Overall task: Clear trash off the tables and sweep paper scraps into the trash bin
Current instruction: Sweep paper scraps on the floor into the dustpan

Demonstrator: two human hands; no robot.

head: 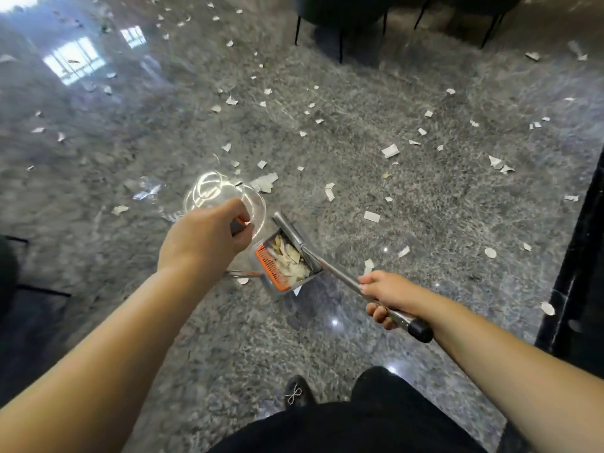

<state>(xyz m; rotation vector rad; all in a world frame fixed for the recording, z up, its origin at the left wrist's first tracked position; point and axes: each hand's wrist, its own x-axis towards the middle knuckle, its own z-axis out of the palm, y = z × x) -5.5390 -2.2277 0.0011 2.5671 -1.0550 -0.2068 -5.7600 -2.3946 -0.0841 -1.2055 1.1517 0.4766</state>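
Note:
My left hand point(209, 237) grips the top of the dustpan's handle, orange and grey at the grip. The grey dustpan point(283, 261) with an orange comb edge stands on the floor just right of that hand and holds several white paper scraps. My right hand point(387, 294) grips the metal broom handle point(343, 279), whose black end cap sticks out behind my fingers. The broom head point(289, 230) lies at the dustpan's far edge. White paper scraps point(390, 150) are scattered over the grey speckled floor ahead, left and right.
Dark chairs with thin black legs point(340, 24) stand at the far end. A black glossy wall or furniture edge point(578, 243) runs down the right side. My black shoe point(295, 392) and dark trousers are at the bottom. Dark furniture sits at the left edge.

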